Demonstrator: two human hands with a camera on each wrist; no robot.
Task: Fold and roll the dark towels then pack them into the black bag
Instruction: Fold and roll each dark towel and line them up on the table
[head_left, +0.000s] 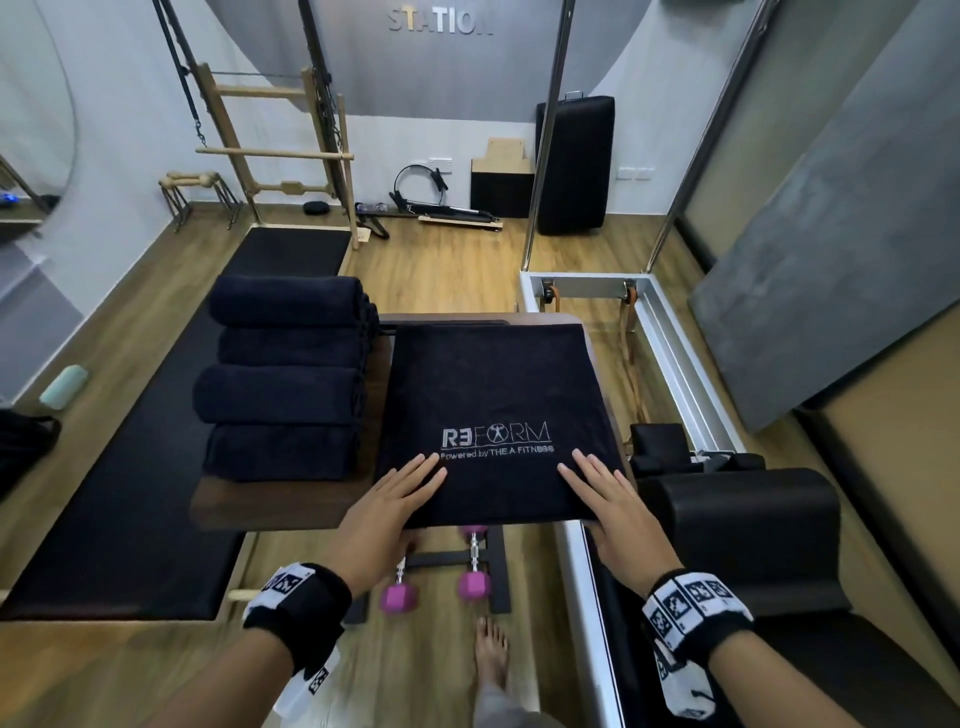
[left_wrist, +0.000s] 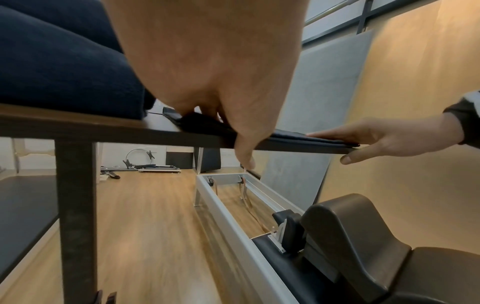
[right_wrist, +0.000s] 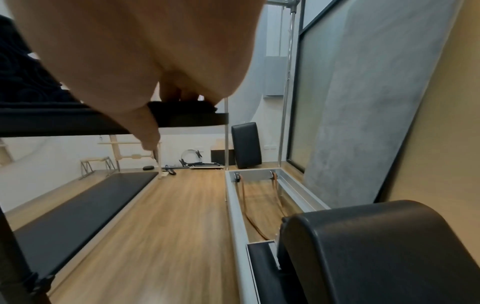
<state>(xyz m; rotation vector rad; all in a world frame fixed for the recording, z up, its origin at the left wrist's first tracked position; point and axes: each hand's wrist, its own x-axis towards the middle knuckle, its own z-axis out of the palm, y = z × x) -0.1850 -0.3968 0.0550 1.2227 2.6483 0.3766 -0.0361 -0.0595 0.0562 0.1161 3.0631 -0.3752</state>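
A dark folded towel (head_left: 488, 395) with a white REFORM logo lies flat on the brown table (head_left: 260, 499). My left hand (head_left: 400, 493) rests on its near left corner with straight fingers, thumb hanging below the table edge. My right hand (head_left: 602, 493) lies flat on the near right corner, thumb also below the edge. In the left wrist view the left hand (left_wrist: 221, 115) presses the towel's edge (left_wrist: 298, 137), and the right hand (left_wrist: 384, 139) lies on it further along. Several rolled dark towels (head_left: 285, 379) sit in a row at the table's left. A black bag (head_left: 26, 441) shows at the far left edge.
A reformer frame (head_left: 675, 353) with black pads (head_left: 743, 519) stands to the right. Two pink dumbbells (head_left: 472, 584) lie on the wooden floor under the table near my bare foot (head_left: 491, 654). A black mat (head_left: 135, 493) lies on the left.
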